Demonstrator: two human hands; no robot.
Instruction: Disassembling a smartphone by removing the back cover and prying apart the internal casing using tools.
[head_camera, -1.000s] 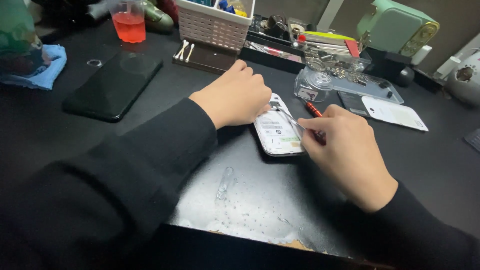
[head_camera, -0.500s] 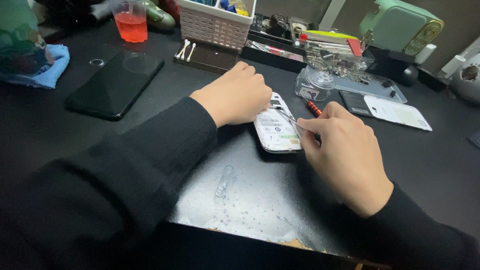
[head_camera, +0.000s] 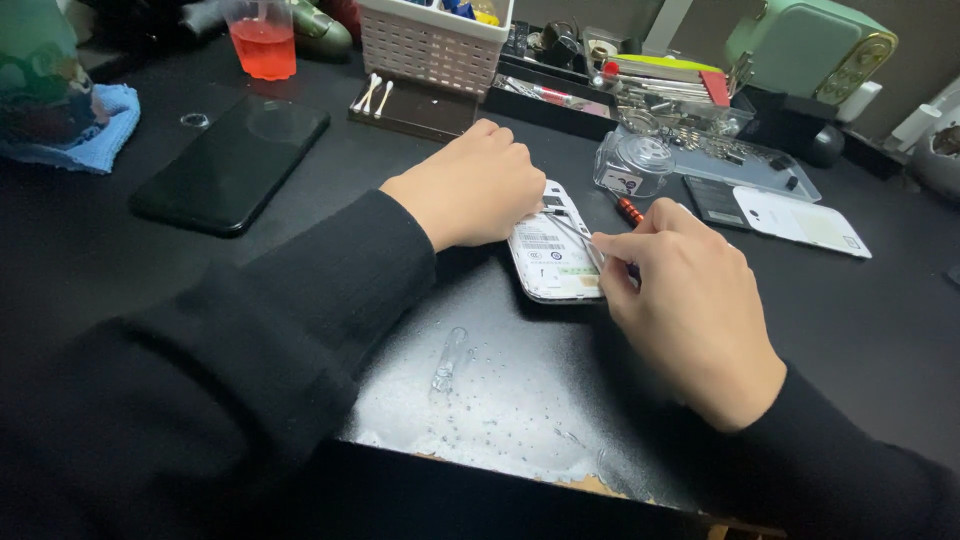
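Dark surface, matte black, dimly lit; its near edge is worn and speckled pale. The far left is cut off by the frame: a blue cloth lies under a blurred green object that cannot be identified. Beside it, a black phone lies face up, screen dark. Behind it stands a cup of red liquid, its top cut off. A white lattice basket follows, its contents mostly out of frame, with cotton swabs on a dark tray in front.

Left hand: loosely curled, knuckles up, pressing on the upper left corner of the opened phone. Its fingertips are hidden beneath the hand.

The opened phone lies flat at centre, between both hands, back cover off. White frame, pale labelled battery area, small dark components at the top end. Its right edge is covered by the right hand.

Right hand: closed around a red-handled screwdriver, of which only the handle end shows; the tip is hidden. A thin metal piece crosses the phone toward the fingers; its nature is unclear.

Further right: a clear plastic container, a white back cover, a mint-green device.
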